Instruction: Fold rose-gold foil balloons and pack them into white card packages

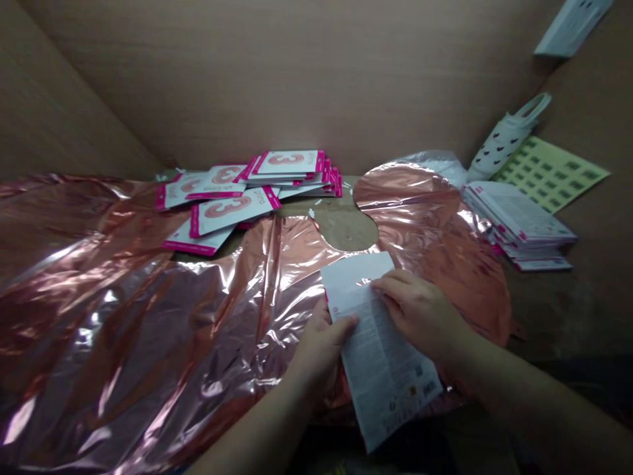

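- Left hand [320, 349]: curled, thumb side against the left edge of the card [390, 369], fingers over that edge in what looks like a pinch; underside hidden.
- Right hand [418, 311]: fingers close together and lying nearly flat across the upper part of the card, pressing down, no visible pinch.
- Card: white, covered in small print, with small marks near the lower edge; held between both hands above the balloon, tilted, lower corner reaching past the foil. Paler flap [357, 277] at its top end, just beyond the right fingertips.
- Balloon [148, 316]: rose-gold foil, flat and creased, spread across most of the surface [341, 227], one rounded lobe running under the hands.
- Handling, as judged: card probably light and fairly stiff, but thin enough to bend; side edges the likeliest place to take hold, clear of the flap. Foil probably very light, soft and slippery, quick to crease, safest gathered by its flat outer edge.
- Far side: loose packs [287, 163] with pink borders and a large "3", heaped and overlapping, some resting on the foil.
- Right side: stack of packs [519, 224], sheet of green labels [548, 173], white bag with a heart pattern [505, 137], clear plastic [435, 165], all before a cardboard wall [297, 79].
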Demonstrator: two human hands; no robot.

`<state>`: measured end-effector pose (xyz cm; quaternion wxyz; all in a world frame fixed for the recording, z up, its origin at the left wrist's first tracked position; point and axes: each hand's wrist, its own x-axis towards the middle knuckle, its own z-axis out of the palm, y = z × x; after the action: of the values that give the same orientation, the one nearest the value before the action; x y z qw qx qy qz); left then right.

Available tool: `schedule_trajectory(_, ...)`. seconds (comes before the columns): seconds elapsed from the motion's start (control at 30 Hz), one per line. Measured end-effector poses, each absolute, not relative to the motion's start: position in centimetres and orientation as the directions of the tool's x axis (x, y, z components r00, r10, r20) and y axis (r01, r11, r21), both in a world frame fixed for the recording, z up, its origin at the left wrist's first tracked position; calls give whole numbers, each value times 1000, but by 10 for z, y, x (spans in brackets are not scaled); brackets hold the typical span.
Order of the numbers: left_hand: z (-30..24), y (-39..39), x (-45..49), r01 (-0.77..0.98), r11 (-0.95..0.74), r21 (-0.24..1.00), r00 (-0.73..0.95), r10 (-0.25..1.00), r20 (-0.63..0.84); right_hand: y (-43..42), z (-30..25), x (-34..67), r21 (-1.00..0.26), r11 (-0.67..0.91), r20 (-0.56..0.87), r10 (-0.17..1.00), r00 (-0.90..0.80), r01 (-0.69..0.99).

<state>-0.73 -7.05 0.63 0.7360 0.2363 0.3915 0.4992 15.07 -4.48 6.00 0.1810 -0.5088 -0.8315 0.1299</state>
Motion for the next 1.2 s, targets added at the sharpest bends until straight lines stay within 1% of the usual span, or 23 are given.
schedule_trajectory(0.03,9,-72,-5,-566,390,726,195,919,-342,-47,58,155,-427,455,220,891,-398,782)
schedule_trajectory(0.07,11,-74,-4,-568,401,719,207,915,-346,-46,59,159,-450,473,241,881,-407,758)
schedule_trajectory(0.1,13,-76,-3,-557,415,719,223,909,-351,-44,61,164,-469,496,228,867,-443,731)
schedule_trajectory(0.13,13,-78,-4,-540,430,723,243,903,-355,-40,65,169,-487,514,180,850,-495,706)
schedule_trajectory(0.17,13,-80,-5,-521,442,730,263,897,-356,-35,70,173,-508,519,95,827,-554,687)
schedule_trajectory(0.23,11,-82,-8,-480,465,744,321,882,-345,-27,77,179,-559,463,-134,768,-627,687)
schedule_trajectory(0.3,7,-84,-10,-421,486,766,391,859,-331,-20,81,180,-591,353,-359,690,-628,726)
schedule_trajectory(0.33,5,-85,-10,-373,494,785,422,844,-331,-18,82,179,-596,311,-443,642,-626,741)
schedule_trajectory(0.4,1,-86,-9,-265,498,826,462,818,-344,-16,81,177,-586,289,-539,559,-631,757)
schedule_trajectory(0.43,0,-87,-9,-229,498,836,465,811,-356,-17,81,175,-569,303,-551,549,-628,764)
schedule_trajectory(0.47,-2,-87,-8,-222,501,837,458,811,-364,-20,81,174,-540,325,-530,585,-614,776)
schedule_trajectory(0.5,-3,-87,-7,-243,502,830,438,820,-369,-24,80,172,-497,346,-469,665,-582,796)
schedule_trajectory(0.57,-3,-87,-6,-328,493,806,373,851,-368,-35,76,166,-417,360,-240,842,-484,834)
schedule_trajectory(0.6,-3,-86,-5,-367,483,795,342,865,-367,-41,72,163,-394,363,-115,892,-437,844)
schedule_trajectory(0.63,-2,-86,-5,-392,477,787,321,872,-369,-48,67,159,-380,366,-17,916,-402,850)
schedule_trajectory(0.67,-1,-86,-4,-402,476,782,305,875,-375,-55,61,155,-372,366,39,924,-380,853)
schedule_trajectory(0.7,-1,-86,-3,-405,477,780,292,876,-385,-61,54,150,-369,359,65,930,-361,857)
schedule_trajectory(0.8,1,-87,1,-393,471,790,265,880,-393,-72,39,141,-377,298,77,953,-291,877)
schedule_trajectory(0.9,1,-89,3,-352,423,835,255,901,-350,-76,37,138,-401,257,70,966,-250,879)
schedule_trajectory(1.1,3,-91,4,-264,351,898,242,926,-291,-73,49,140,-357,201,54,979,-195,912)
schedule_trajectory(1.2,5,-92,4,-222,325,919,246,931,-270,-75,53,143,-403,202,49,979,-200,893)
